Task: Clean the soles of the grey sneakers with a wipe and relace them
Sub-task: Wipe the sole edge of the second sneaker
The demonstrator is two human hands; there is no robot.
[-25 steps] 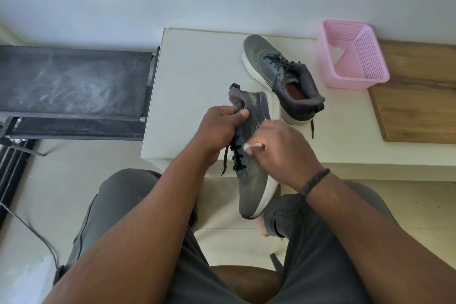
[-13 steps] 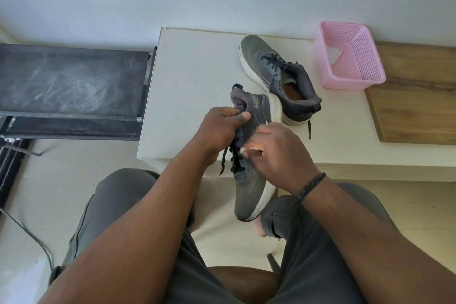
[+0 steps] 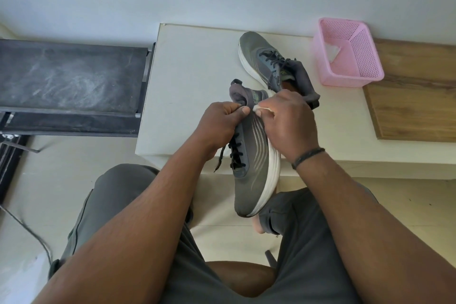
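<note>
A white wipe [image 3: 261, 108] is pinched in the curled right hand [image 3: 287, 121] and pressed against the heel side of the held sneaker [image 3: 254, 163], whose collar is gripped by the left hand [image 3: 219, 122], toe pointing down over the lap. Beyond, the second sneaker [image 3: 271, 66] is seen on the tabletop [image 3: 192, 76], with a pink basket [image 3: 345, 52] beside it.

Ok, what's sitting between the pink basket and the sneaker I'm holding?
In the head view, the second grey sneaker lies on the white table, between the pink basket and the held sneaker.
</note>
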